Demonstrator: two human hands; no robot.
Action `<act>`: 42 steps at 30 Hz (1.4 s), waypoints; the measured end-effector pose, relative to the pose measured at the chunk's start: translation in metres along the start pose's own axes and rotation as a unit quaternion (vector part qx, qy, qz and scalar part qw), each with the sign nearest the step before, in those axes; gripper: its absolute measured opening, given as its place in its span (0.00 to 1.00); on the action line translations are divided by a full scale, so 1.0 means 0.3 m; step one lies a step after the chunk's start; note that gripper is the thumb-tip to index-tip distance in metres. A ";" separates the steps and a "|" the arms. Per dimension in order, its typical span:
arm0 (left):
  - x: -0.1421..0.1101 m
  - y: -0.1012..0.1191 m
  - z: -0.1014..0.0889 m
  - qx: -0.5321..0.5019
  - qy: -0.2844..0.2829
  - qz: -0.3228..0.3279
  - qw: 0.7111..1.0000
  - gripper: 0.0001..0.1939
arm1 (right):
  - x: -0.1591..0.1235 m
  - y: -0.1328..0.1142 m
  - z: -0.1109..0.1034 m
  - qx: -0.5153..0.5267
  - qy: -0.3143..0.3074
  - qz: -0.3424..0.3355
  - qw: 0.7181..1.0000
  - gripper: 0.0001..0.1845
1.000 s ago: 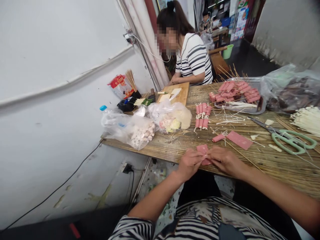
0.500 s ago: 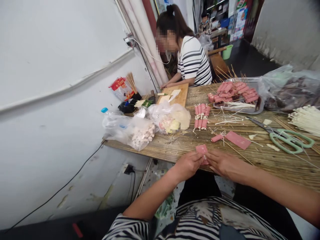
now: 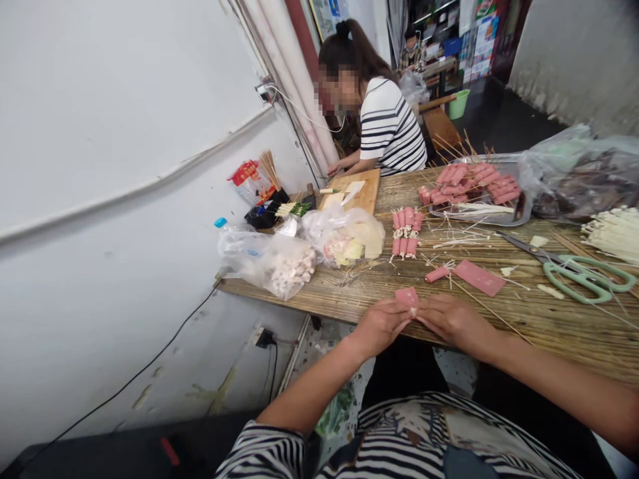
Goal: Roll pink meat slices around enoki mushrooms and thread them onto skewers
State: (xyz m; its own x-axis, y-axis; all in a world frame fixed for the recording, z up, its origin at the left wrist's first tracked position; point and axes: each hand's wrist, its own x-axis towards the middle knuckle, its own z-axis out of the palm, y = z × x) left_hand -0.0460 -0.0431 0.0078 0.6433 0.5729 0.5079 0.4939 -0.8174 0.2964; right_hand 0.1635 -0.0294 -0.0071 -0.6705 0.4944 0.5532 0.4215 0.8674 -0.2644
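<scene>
At the table's front edge, my left hand [image 3: 383, 323] and my right hand [image 3: 453, 320] meet with fingertips pinched on a pink meat slice [image 3: 407, 295]. Its far end lies flat on the wood; the near end is between my fingers, with a bit of white enoki showing there. Just beyond my right hand are a rolled pink piece [image 3: 437, 274] and a flat meat slice [image 3: 480, 277]. Finished meat-and-enoki rolls [image 3: 407, 233] stand in rows farther back. Green-handled scissors [image 3: 582, 276] lie to the right.
A clear tray [image 3: 524, 209] holds skewered rolls. Enoki mushrooms [image 3: 612, 233] lie at the right edge. Plastic bags of food [image 3: 287, 266] rest at the left. Across the table, a person in a striped top [image 3: 394, 126] works by a cutting board [image 3: 370, 189].
My fingers have rolled the near end of the meat slice away from me, so less of it lies flat. The whole view has shifted slightly.
</scene>
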 end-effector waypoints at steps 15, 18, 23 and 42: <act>0.011 0.009 0.018 -0.172 0.097 -0.173 0.965 0.08 | 0.107 -0.004 -0.065 0.134 -0.141 0.336 0.922 0.10; 0.002 0.001 0.022 -0.141 0.095 -0.112 0.979 0.09 | 0.139 -0.001 -0.078 0.146 -0.175 0.384 0.895 0.10; -0.006 -0.004 0.018 -0.049 0.071 -0.060 0.994 0.10 | 0.166 0.005 -0.088 0.109 -0.196 0.381 0.897 0.10; 0.035 -0.029 -0.003 -0.068 -0.004 -0.143 0.987 0.09 | 0.028 -0.039 0.005 -0.086 -0.028 0.010 0.996 0.14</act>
State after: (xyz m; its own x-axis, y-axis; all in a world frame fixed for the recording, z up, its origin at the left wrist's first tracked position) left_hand -0.0440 -0.0301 0.0112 0.4935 0.7819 0.3809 0.5738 -0.6218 0.5331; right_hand 0.1520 -0.0352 -0.0005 -0.6924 0.5177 0.5026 0.5298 0.8376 -0.1329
